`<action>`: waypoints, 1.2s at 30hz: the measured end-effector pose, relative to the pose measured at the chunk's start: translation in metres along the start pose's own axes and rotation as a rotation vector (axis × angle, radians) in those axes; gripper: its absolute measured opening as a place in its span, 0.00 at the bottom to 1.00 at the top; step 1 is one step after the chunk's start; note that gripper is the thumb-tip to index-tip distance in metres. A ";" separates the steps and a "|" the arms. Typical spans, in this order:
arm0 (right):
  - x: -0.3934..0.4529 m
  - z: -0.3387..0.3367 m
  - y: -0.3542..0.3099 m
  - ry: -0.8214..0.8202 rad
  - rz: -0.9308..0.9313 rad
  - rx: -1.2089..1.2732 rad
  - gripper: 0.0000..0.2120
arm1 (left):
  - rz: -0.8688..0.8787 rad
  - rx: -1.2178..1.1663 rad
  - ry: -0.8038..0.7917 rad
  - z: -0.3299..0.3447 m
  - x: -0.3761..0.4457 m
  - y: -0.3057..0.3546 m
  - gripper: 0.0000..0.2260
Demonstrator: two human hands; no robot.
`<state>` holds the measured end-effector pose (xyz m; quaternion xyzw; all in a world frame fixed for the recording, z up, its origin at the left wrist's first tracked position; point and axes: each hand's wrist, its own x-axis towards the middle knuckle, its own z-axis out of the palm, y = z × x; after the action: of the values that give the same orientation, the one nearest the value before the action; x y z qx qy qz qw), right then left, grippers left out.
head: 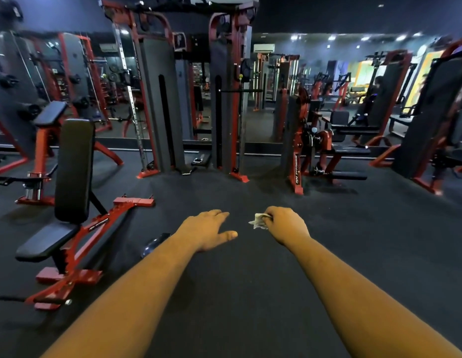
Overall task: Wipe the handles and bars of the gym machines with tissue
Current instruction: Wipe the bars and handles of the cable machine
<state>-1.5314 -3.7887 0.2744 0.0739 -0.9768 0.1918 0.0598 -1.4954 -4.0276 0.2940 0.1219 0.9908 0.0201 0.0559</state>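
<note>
Right hand [285,224], lower center of frame, grip closed around crumpled white tissue [258,220], which pokes out to its left. Left hand [208,228] just beside it, flat, fingers spread, holding nothing. Both over dark floor [250,293]. Red cable machine [188,94] upper center; black-padded bench [69,202] at left.

A dark bottle [154,244] lies on the black floor [250,293], near the mirrored wall [315,81] ahead, ceiling lights [364,38] reflected.
</note>
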 end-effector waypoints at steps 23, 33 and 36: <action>0.580 0.087 0.032 0.035 0.126 0.040 0.07 | 0.107 0.011 -0.003 -0.074 0.570 -0.226 0.36; 0.838 0.116 0.109 0.052 0.121 0.107 0.09 | 0.110 0.044 -0.015 -0.091 0.831 -0.258 0.36; 0.916 0.110 0.124 0.062 0.112 0.101 0.08 | 0.103 0.027 0.020 -0.111 0.904 -0.268 0.36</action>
<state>-2.4612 -3.8283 0.2613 0.0161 -0.9662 0.2459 0.0753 -2.4434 -4.0700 0.2943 0.1734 0.9839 0.0110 0.0431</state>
